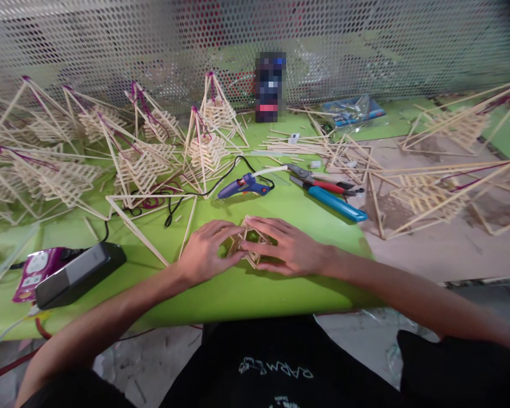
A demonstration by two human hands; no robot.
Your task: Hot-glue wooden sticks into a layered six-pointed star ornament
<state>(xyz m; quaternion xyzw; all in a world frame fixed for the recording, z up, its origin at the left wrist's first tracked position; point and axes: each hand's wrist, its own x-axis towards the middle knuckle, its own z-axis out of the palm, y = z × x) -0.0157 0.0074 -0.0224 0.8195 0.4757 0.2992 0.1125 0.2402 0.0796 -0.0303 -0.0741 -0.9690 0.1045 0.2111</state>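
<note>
A small frame of stacked wooden sticks (252,258) sits on the green table close to its front edge, partly covered by my fingers. My left hand (208,249) grips its left side, thumb and fingers closed against the sticks. From the right, my right hand (287,246) closes on the same frame, its fingers reaching over the top and side. Just beyond lies a blue glue gun (244,186) with a white glue stick in its back. Pliers with red handles (331,187) and a blue-handled cutter (338,204) rest to its right.
Several stick pyramids with purple string (140,164) crowd the left. More pyramids (433,195) stand on a brown board (412,258) at right. Loose sticks (289,147) lie behind the glue gun. A grey box-shaped device (80,275) is at front left. A perforated metal panel (323,51) closes the back.
</note>
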